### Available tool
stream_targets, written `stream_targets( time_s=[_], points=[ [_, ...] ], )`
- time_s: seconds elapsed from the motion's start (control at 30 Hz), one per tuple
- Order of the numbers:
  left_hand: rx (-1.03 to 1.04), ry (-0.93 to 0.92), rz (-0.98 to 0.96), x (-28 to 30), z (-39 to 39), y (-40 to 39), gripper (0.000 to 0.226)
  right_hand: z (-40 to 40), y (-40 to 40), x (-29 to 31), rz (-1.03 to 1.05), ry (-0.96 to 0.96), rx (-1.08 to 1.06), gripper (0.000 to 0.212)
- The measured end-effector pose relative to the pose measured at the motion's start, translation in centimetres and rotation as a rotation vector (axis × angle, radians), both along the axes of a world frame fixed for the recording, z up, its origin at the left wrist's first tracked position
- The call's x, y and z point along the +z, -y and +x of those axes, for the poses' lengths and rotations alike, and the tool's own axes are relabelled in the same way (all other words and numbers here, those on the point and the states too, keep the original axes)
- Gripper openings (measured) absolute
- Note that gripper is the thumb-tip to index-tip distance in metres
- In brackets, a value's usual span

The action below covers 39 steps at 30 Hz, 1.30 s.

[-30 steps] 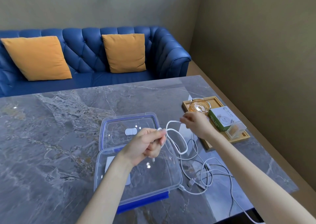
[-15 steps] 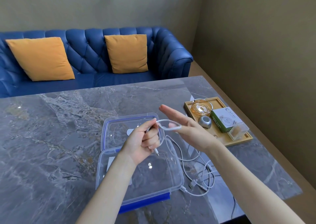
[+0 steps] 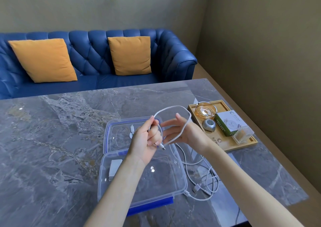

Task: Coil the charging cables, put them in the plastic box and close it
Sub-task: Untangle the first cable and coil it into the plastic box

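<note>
Head view: grey veined marble-look tabletop (image 3: pixel 52 148), glossy, with a blue tufted sofa (image 3: pixel 90 56) and two orange cushions behind it.

Left hand (image 3: pixel 147 140) is raised over the clear rectangular plastic box with blue clips (image 3: pixel 182 180). Its fingers are curled and pinch the thin white charging cable (image 3: pixel 173 108) near its plug end; the plug pokes out just below the fingertips. From the pinch the cable arcs up and over the right hand (image 3: pixel 180 131), whose fingers are straight and spread and sit inside the loop as a former, not gripping. The loop runs around the back of that hand and returns toward the left fingers.

The rest of the cable drops below the right wrist into a loose tangle of white cables (image 3: pixel 205 180) on the table, touching the box's right wall. Clear lid (image 3: pixel 111 140) is hinged open beyond the left fingers. A white block, likely a charger (image 3: pixel 114 169), lies in the box.

Handling, my read: cable is light, limp and smooth with some spring, so loops will try to open. Pinch where turns cross, not at the plug. Tangle could drag or snag.

Wooden tray (image 3: pixel 231 143) sits just past the right hand, holding an amber glass dish (image 3: pixel 205 111), a green-white carton (image 3: pixel 227 122) and a small grey rounded gadget (image 3: pixel 209 125).
</note>
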<state>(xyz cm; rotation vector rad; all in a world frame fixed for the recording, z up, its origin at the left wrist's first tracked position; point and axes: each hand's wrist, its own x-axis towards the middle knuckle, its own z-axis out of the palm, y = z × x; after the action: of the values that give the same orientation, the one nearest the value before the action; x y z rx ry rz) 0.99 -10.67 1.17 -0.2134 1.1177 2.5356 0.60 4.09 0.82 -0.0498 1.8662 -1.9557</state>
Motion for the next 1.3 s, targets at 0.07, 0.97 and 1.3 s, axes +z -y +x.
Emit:
stream_targets(
  time_s=[0.07,0.97,1.3],
  points=[
    [0.008,0.000,0.007,-0.1,0.0,0.2,0.036,0.1,-0.4,-0.1,-0.050,0.026,0.005,0.064],
    [-0.256,0.007,0.014,3.8,-0.4,2.4,0.038,-1.6,0.8,-1.7,0.281,-0.098,-0.576,0.032],
    [-0.434,-0.078,0.212,3.7,0.3,1.9,0.017,-2.4,-0.4,-3.3,0.435,-0.226,-0.577,0.034]
  ],
)
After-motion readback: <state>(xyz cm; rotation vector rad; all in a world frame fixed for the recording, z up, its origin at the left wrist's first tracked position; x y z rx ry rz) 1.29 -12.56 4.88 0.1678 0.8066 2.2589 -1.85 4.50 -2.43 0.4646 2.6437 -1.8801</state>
